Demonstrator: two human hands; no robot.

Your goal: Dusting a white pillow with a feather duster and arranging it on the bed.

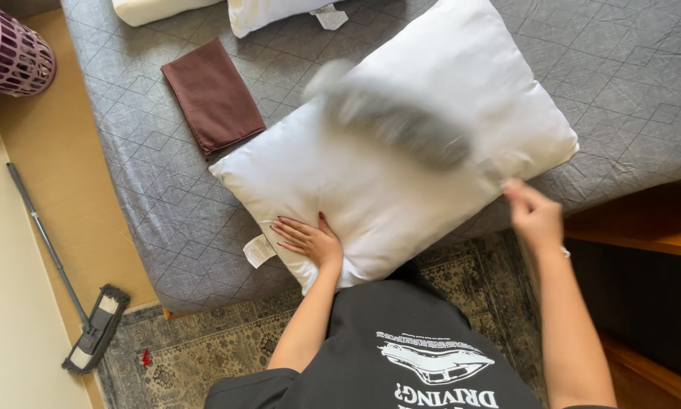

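A bed (628,83) covered in a grey quilted spread is seen from above, and it serves as the landmark for everything else. On its near edge a large white pillow (401,151) is laid at a slant, one corner overhanging the bed's edge toward the person. Across the pillow's upper half a grey blurred shape (393,121) is caught in motion (too smeared for its kind to be told). Beside the bed a patterned rug (219,348) is spread on the floor, and beyond the bed's far-left corner a pink laundry basket (15,53) is partly shown. Left of the pillow, flat on the bed, a folded maroon cloth (213,97) is laid; at the bed's far edge the ends of two more white pillows (264,11) are seen. A flat mop (90,329) with a long handle is left on the floor to the left of the bed. The left hand (308,241) is pressed flat on the pillow's near-left corner, fingers spread, nothing being clasped. The right hand (533,216) is blurred at the pillow's near-right corner by the bed's edge; whether its grip is closed on anything cannot be told. A small white tag (258,250) is seen at the pillow's corner.
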